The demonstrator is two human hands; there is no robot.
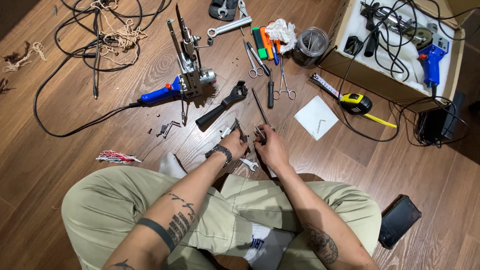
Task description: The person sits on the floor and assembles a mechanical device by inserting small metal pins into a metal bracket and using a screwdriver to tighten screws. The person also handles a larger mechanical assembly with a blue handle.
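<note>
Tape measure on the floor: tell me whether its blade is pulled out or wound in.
Pulled out. The yellow-and-black tape measure lies by the cardboard box, with blade showing on both sides of the case across the wooden floor.

Wooden floor (45,165). At twelve o'clock, wrench (229,27), markers (265,42), scissors (254,62), forceps (284,82), jar (310,46). At ten, blue-handled tool (182,82), black cables (75,55), twine (117,35). At two, cardboard box (380,75), tape measure (356,103), white paper (316,117). At four, phone (399,220).
</note>
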